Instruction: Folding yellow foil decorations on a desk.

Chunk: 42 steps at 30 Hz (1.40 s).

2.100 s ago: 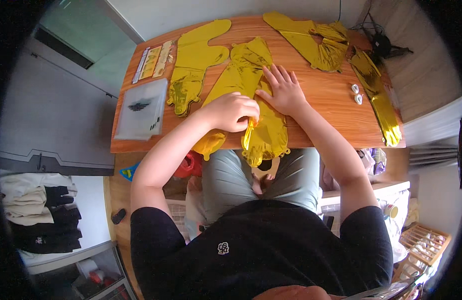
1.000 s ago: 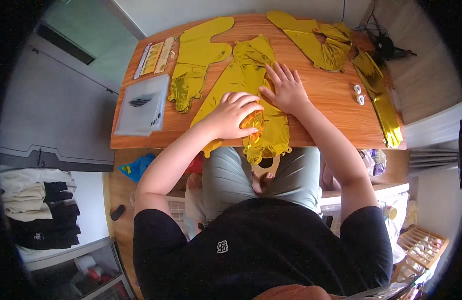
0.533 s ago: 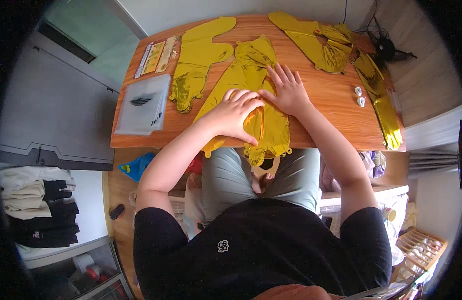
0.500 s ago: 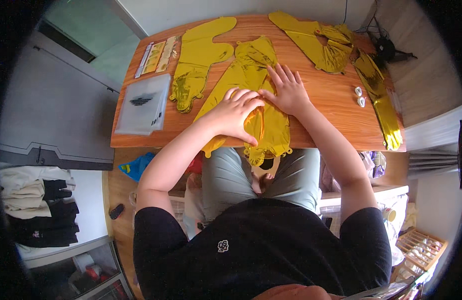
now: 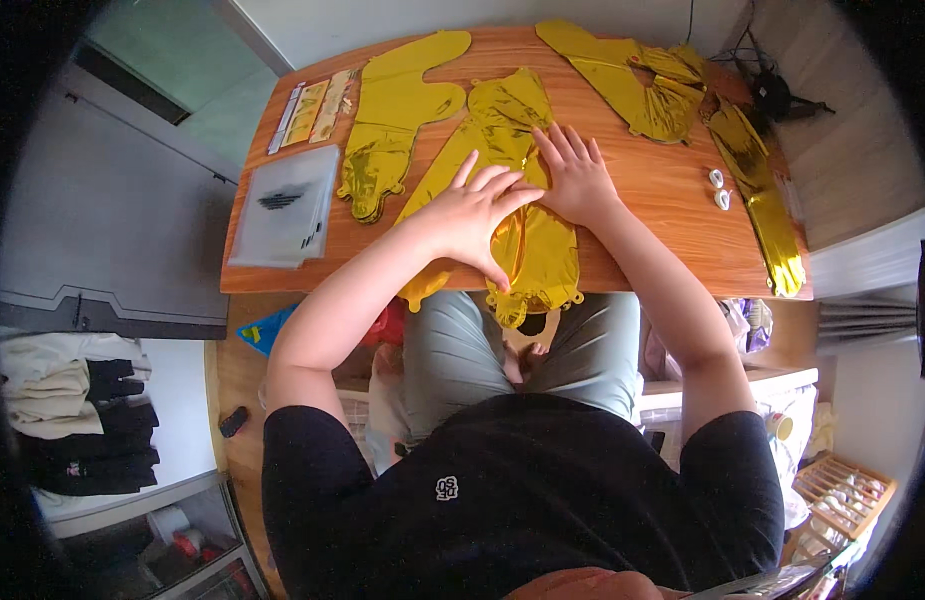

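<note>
A flat gold foil balloon (image 5: 554,250) lies on the wooden table in front of me, its tabbed lower end hanging over the near edge. Both of my hands rest on it. My left hand (image 5: 472,215) is spread out, thumb toward the near edge, fingers arched over the creased foil in the middle. My right hand (image 5: 579,185) lies palm down with fingers apart, farther up on the balloon's right side. The fingertips of my left hand come close to my right thumb. Neither hand grips anything that I can see.
Left on the table (image 5: 642,215) lie gold foil balloons (image 5: 402,105), clear plastic bags (image 5: 282,225) and small flat packets (image 5: 307,110). More gold foil (image 5: 607,75) lies far right, with a foil strip (image 5: 767,215) at the right edge. White rolls (image 5: 719,190) sit beside it.
My left hand has shifted slightly, its fingers spreading more and one finger lifting. My right hand stays almost where it was on the foil.
</note>
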Motion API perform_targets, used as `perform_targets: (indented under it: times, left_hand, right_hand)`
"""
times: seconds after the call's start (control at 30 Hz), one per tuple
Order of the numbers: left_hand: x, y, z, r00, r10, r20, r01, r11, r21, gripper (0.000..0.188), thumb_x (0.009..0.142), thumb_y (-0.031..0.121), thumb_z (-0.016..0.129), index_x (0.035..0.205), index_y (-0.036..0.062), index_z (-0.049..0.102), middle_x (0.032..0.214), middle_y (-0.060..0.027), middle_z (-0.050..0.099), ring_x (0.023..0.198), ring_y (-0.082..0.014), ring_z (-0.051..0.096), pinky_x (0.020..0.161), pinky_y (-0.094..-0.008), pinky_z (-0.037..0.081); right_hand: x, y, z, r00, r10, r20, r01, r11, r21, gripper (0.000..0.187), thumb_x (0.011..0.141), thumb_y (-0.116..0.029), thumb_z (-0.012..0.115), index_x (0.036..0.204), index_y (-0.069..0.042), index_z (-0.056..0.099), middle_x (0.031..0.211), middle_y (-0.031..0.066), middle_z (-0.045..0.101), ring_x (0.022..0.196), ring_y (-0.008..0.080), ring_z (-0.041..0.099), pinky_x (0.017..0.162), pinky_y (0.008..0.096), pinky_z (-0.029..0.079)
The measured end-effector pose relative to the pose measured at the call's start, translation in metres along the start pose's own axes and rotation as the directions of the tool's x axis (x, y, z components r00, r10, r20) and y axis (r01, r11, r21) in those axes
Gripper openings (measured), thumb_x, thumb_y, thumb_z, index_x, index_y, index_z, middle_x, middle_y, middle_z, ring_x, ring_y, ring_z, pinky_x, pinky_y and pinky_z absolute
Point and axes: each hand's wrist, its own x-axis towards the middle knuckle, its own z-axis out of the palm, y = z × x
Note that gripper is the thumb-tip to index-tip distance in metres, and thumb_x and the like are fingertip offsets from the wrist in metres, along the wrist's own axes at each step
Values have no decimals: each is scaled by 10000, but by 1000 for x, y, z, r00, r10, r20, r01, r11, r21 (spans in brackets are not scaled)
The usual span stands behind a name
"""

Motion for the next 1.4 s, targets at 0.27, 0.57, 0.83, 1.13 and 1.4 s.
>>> perform_targets:
  times: [0.27,0.57,0.83,1.13,1.4]
  left_hand:
    - [4,2,-6,997,39,62,-42,998,56,1456,468,749,887,1664,286,197,1635,-246,306,1556,-383,236,1249,-691,37]
    - [8,8,-10,983,-17,180,2,997,83,1482,474,759,882,1675,290,150,1664,-288,242,1579,-409,175,1242,-694,1]
    - [-13,9,-3,995,-84,48,82,995,59,1486,498,778,864,1680,275,117,1693,-255,197,1593,-402,127,1246,-694,9]
    - [-102,23,33,530,-788,-314,711,615,-341,607,943,560,658,1389,148,638,1418,-125,609,1346,-324,537,1126,-581,341]
    - [-117,31,62,325,-767,-553,807,530,-261,417,918,396,740,1240,132,724,1218,-88,668,1179,-290,609,940,-502,468]
  right_hand:
    - [1,5,7,997,-28,-67,29,999,17,940,907,-633,606,1637,-143,273,1649,211,339,1522,397,325,1225,580,253]
    - [-1,2,4,995,-24,-99,27,999,28,974,875,-680,636,1629,-156,312,1633,186,377,1526,379,323,1231,566,253]
    - [-1,0,-1,998,-13,-65,14,1000,9,1029,841,-736,640,1625,-152,321,1633,188,379,1527,375,324,1239,567,240]
    - [-3,-2,-7,998,23,-62,-20,998,53,1116,798,-834,614,1622,-140,322,1632,192,381,1527,378,323,1245,556,232]
    - [-1,-5,-9,1000,16,8,-17,999,44,1138,812,-868,543,1642,-138,270,1657,208,332,1555,380,266,1253,563,199]
